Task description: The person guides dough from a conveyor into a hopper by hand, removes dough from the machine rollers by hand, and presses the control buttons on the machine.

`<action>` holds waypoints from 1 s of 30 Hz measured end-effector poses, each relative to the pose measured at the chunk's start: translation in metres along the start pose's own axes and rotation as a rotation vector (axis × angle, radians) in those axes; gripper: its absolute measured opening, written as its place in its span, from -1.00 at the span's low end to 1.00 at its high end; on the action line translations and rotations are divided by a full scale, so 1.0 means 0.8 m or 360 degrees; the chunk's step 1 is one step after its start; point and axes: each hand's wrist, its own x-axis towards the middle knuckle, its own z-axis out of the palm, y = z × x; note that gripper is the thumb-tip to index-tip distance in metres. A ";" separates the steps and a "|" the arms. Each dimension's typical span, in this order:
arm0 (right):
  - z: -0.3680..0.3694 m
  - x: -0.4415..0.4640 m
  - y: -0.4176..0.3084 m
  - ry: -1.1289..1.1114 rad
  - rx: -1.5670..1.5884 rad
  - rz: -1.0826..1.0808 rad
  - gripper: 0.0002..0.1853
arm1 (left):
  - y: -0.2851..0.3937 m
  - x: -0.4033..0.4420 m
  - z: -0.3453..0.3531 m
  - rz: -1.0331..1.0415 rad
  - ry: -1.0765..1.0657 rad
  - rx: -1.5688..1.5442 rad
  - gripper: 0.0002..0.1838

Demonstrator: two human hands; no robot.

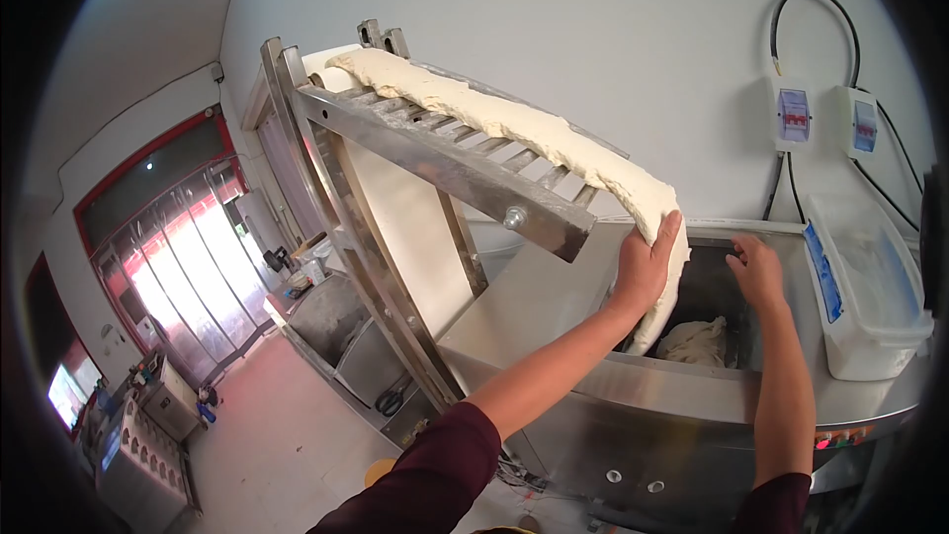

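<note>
A long, thick strip of pale dough point(504, 119) lies along a slatted metal ramp, and its front end hangs down into an opening in a steel machine. My left hand point(645, 267) grips the hanging part at its side, thumb up. Some of its fingers are hidden by the dough. My right hand point(759, 272) is over the right side of the opening, apart from the dough, its fingers loosely bent with a gap at the thumb. Nothing shows in it. A lump of dough point(694, 342) sits inside the opening below.
The slatted ramp point(445, 160) slopes down from a tall metal frame point(368, 247). To the right, a clear plastic bin point(875, 297) stands on the machine top point(534, 307). Switch boxes point(794, 115) with cables are on the wall. Control buttons point(840, 438) are at the machine's front right.
</note>
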 end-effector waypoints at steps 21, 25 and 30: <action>-0.003 -0.004 0.017 -0.0035 0.0086 0.0047 -0.64 | -0.157 -0.057 -0.248 -0.0281 -0.0295 0.1020 -0.20; 0.000 -0.005 0.025 -0.0051 0.0093 0.0080 -0.64 | -0.143 -0.064 -0.228 -0.0397 -0.0498 0.1213 -0.18; -0.002 -0.006 0.029 -0.0030 0.0092 0.0075 -0.65 | -0.153 -0.069 -0.221 -0.0241 -0.0649 0.1325 -0.18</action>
